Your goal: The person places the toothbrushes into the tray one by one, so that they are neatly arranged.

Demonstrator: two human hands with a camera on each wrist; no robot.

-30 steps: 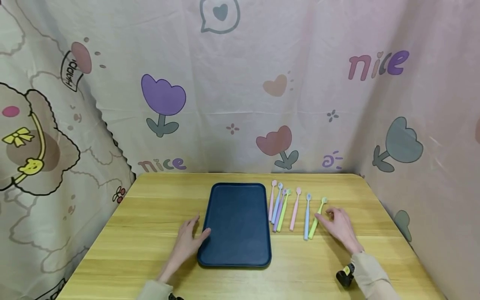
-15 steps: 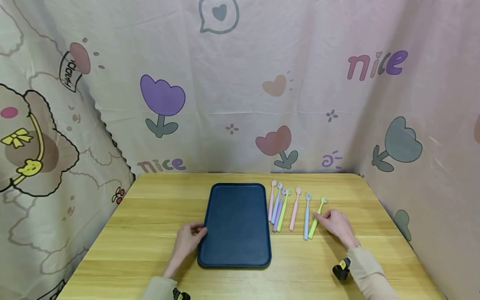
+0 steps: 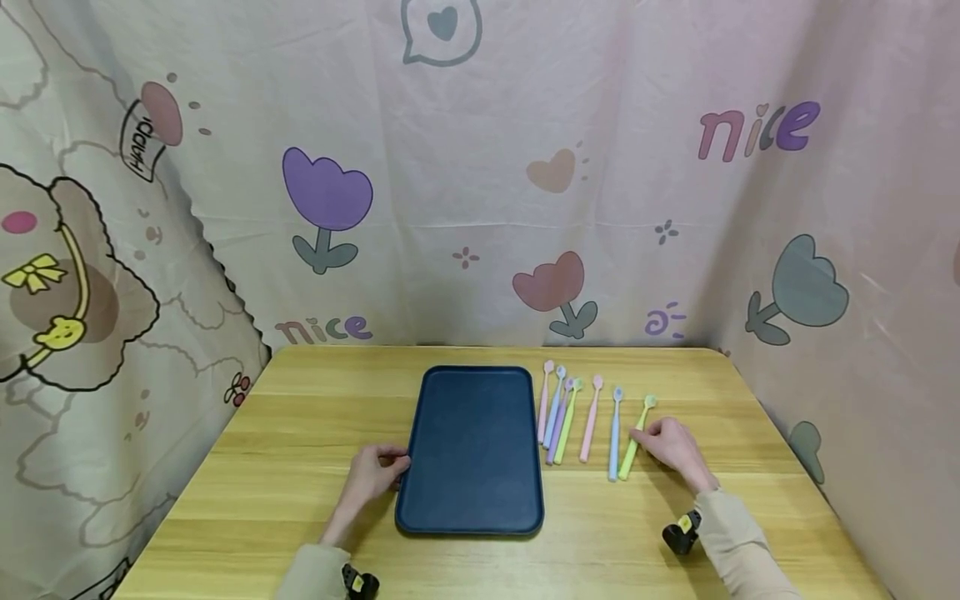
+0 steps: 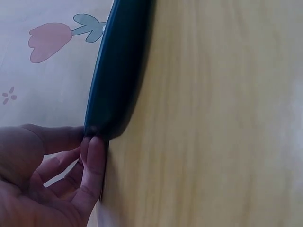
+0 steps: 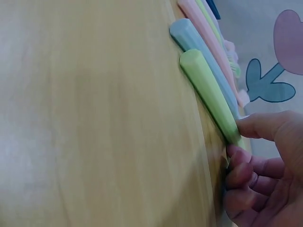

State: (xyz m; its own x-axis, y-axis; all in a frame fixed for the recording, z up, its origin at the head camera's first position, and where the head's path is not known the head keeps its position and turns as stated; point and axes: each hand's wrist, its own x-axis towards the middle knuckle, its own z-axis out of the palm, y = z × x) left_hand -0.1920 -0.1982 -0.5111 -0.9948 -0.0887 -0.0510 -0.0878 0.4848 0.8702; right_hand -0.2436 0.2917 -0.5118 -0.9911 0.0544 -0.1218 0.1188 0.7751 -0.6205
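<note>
A dark blue tray (image 3: pixel 472 450) lies flat on the wooden table, upper face bare. My left hand (image 3: pixel 375 473) pinches its left rim between thumb and fingers; the left wrist view shows the thumb on top of the tray edge (image 4: pixel 120 61) and fingertips under it. On the right, my right hand (image 3: pixel 675 446) pinches a green toothbrush (image 3: pixel 629 460) near mid-length. Its thick handle end (image 5: pixel 203 78) points away from the hand in the right wrist view. Close beside it on the left lies a blue toothbrush (image 3: pixel 614 442).
Between tray and right hand lie a pink toothbrush (image 3: pixel 590 425) and a tight group with another green toothbrush (image 3: pixel 566 429), a purple toothbrush (image 3: pixel 556 442), a blue toothbrush (image 3: pixel 553 417) and a pink toothbrush (image 3: pixel 543 408). A printed curtain (image 3: pixel 450 292) hangs behind the wooden table (image 3: pixel 315 400).
My left hand has gone from spread fingers at the tray's edge to pinching its rim. My right fingers have drawn together on the green toothbrush. The tray has stayed put.
</note>
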